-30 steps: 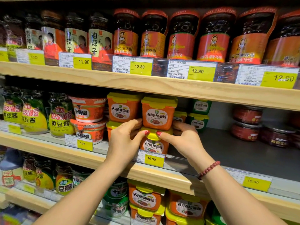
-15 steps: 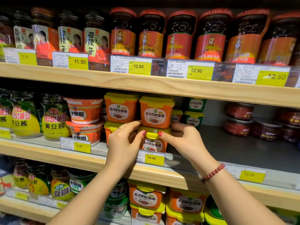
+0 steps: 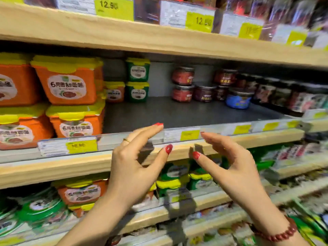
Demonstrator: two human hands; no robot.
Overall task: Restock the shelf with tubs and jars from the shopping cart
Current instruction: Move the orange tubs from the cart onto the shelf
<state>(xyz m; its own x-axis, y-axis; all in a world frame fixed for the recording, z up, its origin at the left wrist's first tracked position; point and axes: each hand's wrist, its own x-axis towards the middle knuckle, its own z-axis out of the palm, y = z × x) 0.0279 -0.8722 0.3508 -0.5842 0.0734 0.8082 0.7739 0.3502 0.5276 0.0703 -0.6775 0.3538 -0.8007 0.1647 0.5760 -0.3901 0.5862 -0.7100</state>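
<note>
Orange tubs with yellow lids are stacked two high at the left of the middle shelf (image 3: 177,114); the nearest are an upper tub (image 3: 68,82) and a lower tub (image 3: 76,123). My left hand (image 3: 134,162) and my right hand (image 3: 229,160) hover in front of the shelf's front edge, right of the stack, fingers relaxed and holding nothing. Neither hand touches a tub. Two green tubs (image 3: 137,80) stand stacked at the back of the shelf.
Small red jars (image 3: 182,84) and a blue tub (image 3: 238,99) stand at the back right. Price tags (image 3: 81,145) line the shelf edges. The lower shelf holds more orange and green tubs (image 3: 177,176). Jars fill the top shelf. The cart is out of view.
Both hands have let go of the lower orange tub and drawn back toward me and to the right. The view has swung right and closer to the shelf.
</note>
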